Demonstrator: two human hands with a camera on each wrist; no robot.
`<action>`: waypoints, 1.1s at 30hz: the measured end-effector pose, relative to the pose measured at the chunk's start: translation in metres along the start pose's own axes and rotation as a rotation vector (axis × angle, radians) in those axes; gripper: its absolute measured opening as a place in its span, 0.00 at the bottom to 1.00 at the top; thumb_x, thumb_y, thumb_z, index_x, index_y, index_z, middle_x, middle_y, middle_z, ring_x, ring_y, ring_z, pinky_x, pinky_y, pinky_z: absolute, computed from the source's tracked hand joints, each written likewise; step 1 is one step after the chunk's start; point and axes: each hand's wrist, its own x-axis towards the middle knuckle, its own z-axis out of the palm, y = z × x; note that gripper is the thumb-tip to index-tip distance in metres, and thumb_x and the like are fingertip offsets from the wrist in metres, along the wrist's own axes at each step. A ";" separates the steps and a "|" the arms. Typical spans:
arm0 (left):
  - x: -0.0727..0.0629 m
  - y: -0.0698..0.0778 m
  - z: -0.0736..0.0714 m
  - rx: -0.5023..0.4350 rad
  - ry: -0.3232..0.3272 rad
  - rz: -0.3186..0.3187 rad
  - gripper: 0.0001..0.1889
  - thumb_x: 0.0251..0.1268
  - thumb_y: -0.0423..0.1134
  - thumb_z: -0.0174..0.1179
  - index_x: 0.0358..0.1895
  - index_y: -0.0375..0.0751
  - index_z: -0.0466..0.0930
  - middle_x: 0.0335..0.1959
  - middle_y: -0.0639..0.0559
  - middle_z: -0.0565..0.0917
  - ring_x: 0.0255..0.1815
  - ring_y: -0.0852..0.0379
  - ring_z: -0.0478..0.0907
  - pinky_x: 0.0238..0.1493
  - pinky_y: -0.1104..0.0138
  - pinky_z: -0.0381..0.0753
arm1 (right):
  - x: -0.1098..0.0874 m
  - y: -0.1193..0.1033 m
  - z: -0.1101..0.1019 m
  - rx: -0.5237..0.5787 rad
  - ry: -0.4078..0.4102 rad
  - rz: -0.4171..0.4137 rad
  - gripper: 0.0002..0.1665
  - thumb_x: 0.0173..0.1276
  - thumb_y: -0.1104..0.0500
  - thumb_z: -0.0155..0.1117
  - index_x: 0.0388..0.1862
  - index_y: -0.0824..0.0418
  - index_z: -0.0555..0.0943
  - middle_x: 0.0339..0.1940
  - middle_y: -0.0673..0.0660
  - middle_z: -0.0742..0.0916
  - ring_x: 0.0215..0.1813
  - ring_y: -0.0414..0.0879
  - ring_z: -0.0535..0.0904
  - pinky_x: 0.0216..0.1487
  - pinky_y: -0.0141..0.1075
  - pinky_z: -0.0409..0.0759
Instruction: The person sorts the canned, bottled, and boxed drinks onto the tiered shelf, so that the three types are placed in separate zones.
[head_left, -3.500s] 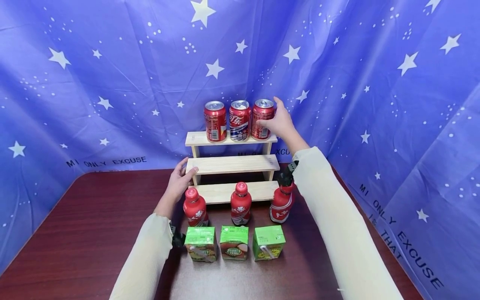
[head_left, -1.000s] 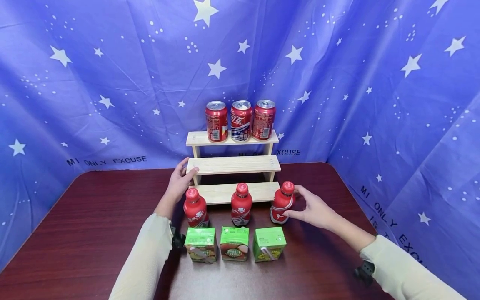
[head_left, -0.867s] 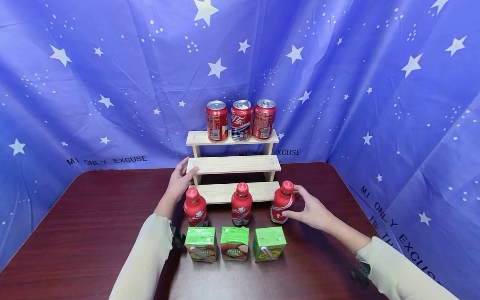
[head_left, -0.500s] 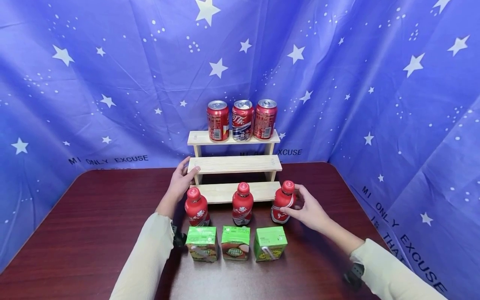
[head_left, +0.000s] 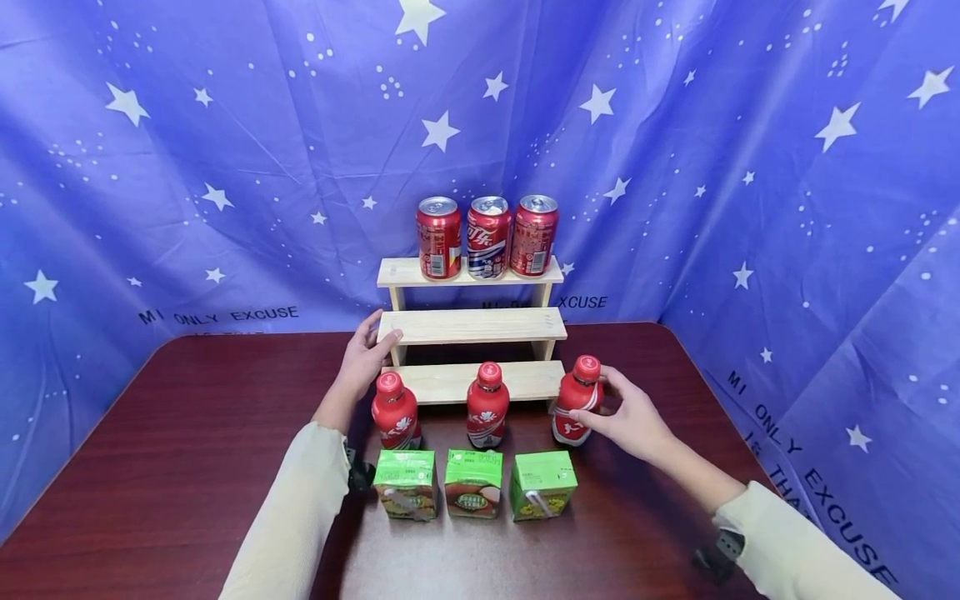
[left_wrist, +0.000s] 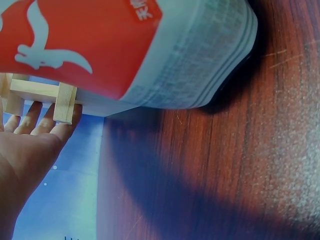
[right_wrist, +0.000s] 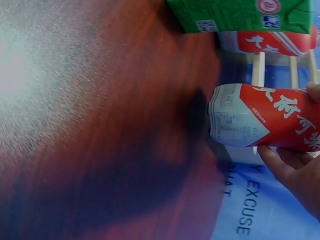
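Note:
A three-step wooden display rack (head_left: pixel 480 325) stands at the back of the table. My left hand (head_left: pixel 360 364) holds the left end of its middle step, thumb on top. My right hand (head_left: pixel 632 423) grips a red cola bottle (head_left: pixel 576 404) at the rack's front right corner, thumb in front and fingers behind. That bottle leans slightly; the right wrist view shows its grey base (right_wrist: pixel 232 115) beside its shadow. Two more red bottles, a left one (head_left: pixel 395 417) and a middle one (head_left: pixel 487 412), stand upright before the lowest step. The left one fills the top of the left wrist view.
Three red cola cans, the middle one (head_left: pixel 487 242) among them, stand on the top step. Three green drink cartons, with a middle carton (head_left: pixel 472 487), line up in front of the bottles. A blue star-patterned curtain (head_left: pixel 225 150) hangs behind the dark red table (head_left: pixel 187 433).
My right hand has left the right can on the top step, come down to the right bottle, gripped it and shifted it slightly right. My left hand stays on the rack.

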 end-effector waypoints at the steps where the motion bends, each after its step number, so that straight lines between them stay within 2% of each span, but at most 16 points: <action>1: 0.000 0.001 0.000 -0.006 -0.004 -0.003 0.35 0.68 0.43 0.55 0.74 0.50 0.49 0.69 0.42 0.66 0.53 0.53 0.73 0.53 0.56 0.75 | 0.000 -0.002 -0.002 -0.024 0.010 -0.009 0.38 0.49 0.61 0.76 0.59 0.63 0.70 0.47 0.61 0.82 0.41 0.48 0.83 0.40 0.36 0.83; 5: -0.009 0.015 0.001 -0.015 -0.019 -0.016 0.35 0.68 0.40 0.53 0.74 0.46 0.48 0.69 0.40 0.65 0.50 0.56 0.74 0.54 0.55 0.75 | 0.001 -0.010 -0.012 -0.091 0.046 -0.044 0.37 0.47 0.61 0.77 0.57 0.61 0.72 0.45 0.59 0.84 0.39 0.41 0.81 0.38 0.37 0.82; 7: -0.009 0.016 0.001 -0.020 -0.020 -0.018 0.35 0.68 0.39 0.54 0.74 0.45 0.48 0.69 0.39 0.65 0.48 0.58 0.74 0.53 0.55 0.75 | 0.002 -0.014 -0.017 -0.129 0.066 -0.057 0.37 0.47 0.60 0.77 0.57 0.61 0.72 0.45 0.58 0.84 0.39 0.40 0.81 0.39 0.38 0.82; 10: -0.006 0.011 0.000 -0.016 -0.018 -0.003 0.35 0.68 0.41 0.54 0.74 0.46 0.48 0.69 0.40 0.66 0.48 0.59 0.74 0.50 0.58 0.76 | 0.004 -0.018 -0.023 -0.170 0.085 -0.068 0.38 0.47 0.60 0.77 0.57 0.61 0.72 0.44 0.57 0.85 0.39 0.37 0.79 0.40 0.35 0.81; 13: -0.001 0.002 -0.001 -0.012 -0.014 0.011 0.35 0.68 0.43 0.54 0.74 0.49 0.48 0.69 0.41 0.66 0.52 0.53 0.74 0.48 0.62 0.77 | 0.006 -0.023 -0.029 -0.175 0.091 -0.078 0.37 0.47 0.59 0.77 0.57 0.61 0.72 0.44 0.57 0.85 0.39 0.32 0.77 0.39 0.29 0.79; 19: 0.001 0.001 -0.002 0.011 0.001 0.021 0.35 0.68 0.43 0.55 0.74 0.49 0.49 0.69 0.42 0.66 0.53 0.52 0.73 0.46 0.64 0.77 | 0.013 -0.033 -0.036 -0.139 0.097 -0.100 0.35 0.49 0.59 0.76 0.56 0.62 0.73 0.44 0.59 0.84 0.38 0.26 0.75 0.38 0.30 0.81; 23: 0.001 0.001 -0.002 0.005 0.000 0.015 0.35 0.68 0.43 0.55 0.74 0.48 0.49 0.69 0.42 0.66 0.51 0.55 0.74 0.44 0.66 0.77 | 0.021 -0.039 -0.039 -0.151 0.107 -0.108 0.35 0.48 0.59 0.77 0.56 0.62 0.73 0.43 0.59 0.85 0.38 0.24 0.75 0.39 0.25 0.78; 28: 0.000 0.002 -0.002 -0.001 -0.003 0.011 0.35 0.68 0.43 0.54 0.74 0.49 0.48 0.69 0.41 0.66 0.51 0.54 0.74 0.44 0.66 0.77 | 0.033 -0.046 -0.039 -0.137 0.110 -0.120 0.36 0.48 0.60 0.76 0.57 0.62 0.73 0.43 0.60 0.85 0.37 0.26 0.76 0.38 0.22 0.76; 33: -0.001 0.002 0.000 -0.007 -0.013 0.006 0.35 0.68 0.43 0.54 0.74 0.50 0.48 0.70 0.42 0.65 0.55 0.50 0.72 0.50 0.59 0.76 | 0.043 -0.050 -0.038 -0.152 0.106 -0.097 0.36 0.49 0.59 0.76 0.58 0.61 0.72 0.43 0.61 0.85 0.38 0.38 0.80 0.38 0.24 0.77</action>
